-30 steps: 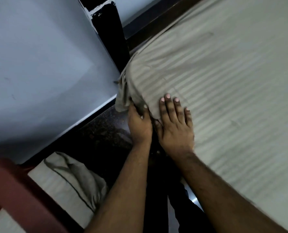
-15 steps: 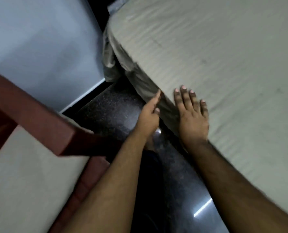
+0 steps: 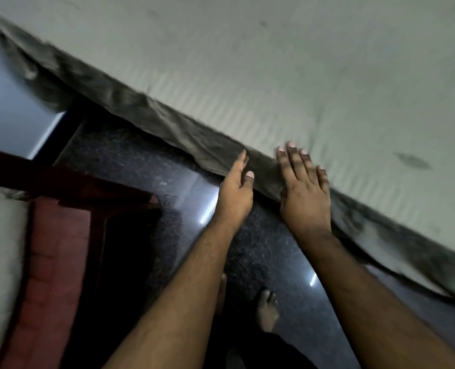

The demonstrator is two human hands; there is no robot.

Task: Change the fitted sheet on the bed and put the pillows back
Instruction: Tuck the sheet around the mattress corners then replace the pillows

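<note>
Both hands flat: right hand (image 3: 304, 193) fingers on fitted sheet (image 3: 247, 83), left hand (image 3: 235, 190) beside.

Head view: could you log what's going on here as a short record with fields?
bed: fitted sheet covers the top, its edge hanging loose down the side
left hand: flat, fingers straight, against the hanging edge
right hand: flat, fingers straight, on the bed's edge
floor: dark, glossy
beside the bed: red-brown chair
</note>
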